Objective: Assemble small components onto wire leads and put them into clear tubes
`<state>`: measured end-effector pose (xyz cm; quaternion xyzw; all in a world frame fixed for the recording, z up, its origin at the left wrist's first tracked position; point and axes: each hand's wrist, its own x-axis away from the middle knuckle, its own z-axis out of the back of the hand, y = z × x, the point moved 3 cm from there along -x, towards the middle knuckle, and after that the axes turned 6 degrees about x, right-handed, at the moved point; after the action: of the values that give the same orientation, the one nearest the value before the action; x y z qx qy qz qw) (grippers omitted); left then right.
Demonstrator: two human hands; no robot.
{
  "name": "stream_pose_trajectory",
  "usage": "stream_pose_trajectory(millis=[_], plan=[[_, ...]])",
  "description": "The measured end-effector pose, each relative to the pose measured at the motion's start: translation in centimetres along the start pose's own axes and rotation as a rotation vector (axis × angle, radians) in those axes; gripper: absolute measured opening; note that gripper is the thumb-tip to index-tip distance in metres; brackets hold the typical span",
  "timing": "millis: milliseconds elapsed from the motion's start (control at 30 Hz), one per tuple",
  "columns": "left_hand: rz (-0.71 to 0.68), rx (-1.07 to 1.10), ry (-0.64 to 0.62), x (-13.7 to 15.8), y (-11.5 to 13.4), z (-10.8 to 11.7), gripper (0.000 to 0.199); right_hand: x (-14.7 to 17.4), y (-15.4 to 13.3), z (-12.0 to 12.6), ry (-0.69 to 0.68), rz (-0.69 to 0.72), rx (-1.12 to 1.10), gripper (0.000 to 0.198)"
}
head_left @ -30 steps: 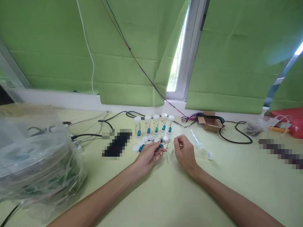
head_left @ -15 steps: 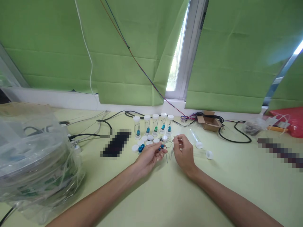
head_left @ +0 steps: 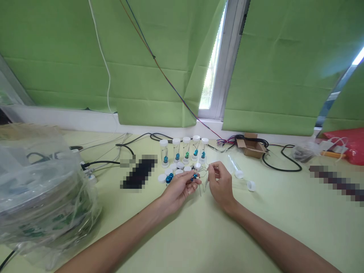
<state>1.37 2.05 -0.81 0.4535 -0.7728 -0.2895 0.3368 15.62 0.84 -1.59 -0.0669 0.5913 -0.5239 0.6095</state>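
My left hand is closed in a pinch on a small blue piece with thin bent metal wires sticking out of it. Beside it on the right, my right hand has its fingers pinched at a thin bent wire that runs between the hands. Just behind them stand several clear tubes with white caps, each holding a blue or green piece with wire. Loose white caps and shiny blue pieces lie by my left fingers, which partly hide this cluster.
A clear tube and a loose-looking white cap lie right of my hands. Farther back is an open cardboard box among black cables. On the left are a pixelated dark object and a bulky plastic bag.
The bent wires between my hands have shifted very slightly. Both hands keep their place and grip, and the whole view has moved a touch.
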Motion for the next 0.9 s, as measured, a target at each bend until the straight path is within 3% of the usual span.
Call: stream_pose_trajectory(millis=[900], plan=[[-0.093, -0.076, -0.066, -0.7, 0.8, 1.2, 0.012, 0.3, 0.0, -0.3, -0.165, -0.033, 0.0, 0.018]])
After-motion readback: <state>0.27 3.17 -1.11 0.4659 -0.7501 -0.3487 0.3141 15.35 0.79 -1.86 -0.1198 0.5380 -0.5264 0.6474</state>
